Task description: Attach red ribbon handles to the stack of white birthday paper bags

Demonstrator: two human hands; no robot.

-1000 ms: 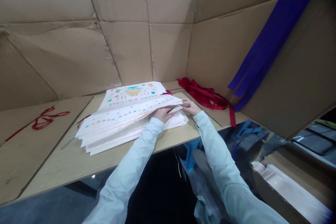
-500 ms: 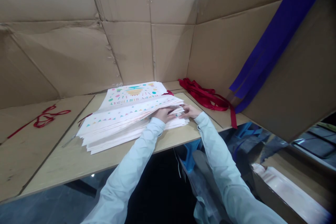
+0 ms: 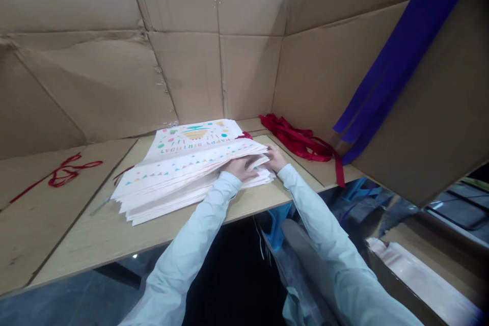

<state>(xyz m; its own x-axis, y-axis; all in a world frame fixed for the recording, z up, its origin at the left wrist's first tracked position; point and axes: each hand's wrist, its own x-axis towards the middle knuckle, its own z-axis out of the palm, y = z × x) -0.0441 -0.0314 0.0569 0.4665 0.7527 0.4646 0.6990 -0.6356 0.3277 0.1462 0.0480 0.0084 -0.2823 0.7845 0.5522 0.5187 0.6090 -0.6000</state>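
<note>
A thick stack of flat white paper bags (image 3: 179, 170) printed with coloured birthday shapes lies on the wooden table (image 3: 95, 237). My left hand (image 3: 239, 167) is pushed into the stack's near right corner, fingers between the layers and lifting the upper ones. My right hand (image 3: 275, 158) presses against the same corner from the right, its fingers curled onto the bag edges. Both arms wear pale blue sleeves.
Cardboard walls (image 3: 183, 41) enclose the table. A pile of red ribbons (image 3: 301, 141) lies at the back right, a loose red ribbon (image 3: 63, 173) at the left. Purple strips (image 3: 385, 74) hang on the right. A box with pale sheets (image 3: 424, 277) stands low right.
My right hand has slid a little further into the stack's corner, closer to my left hand. The stack and ribbons have not moved.
</note>
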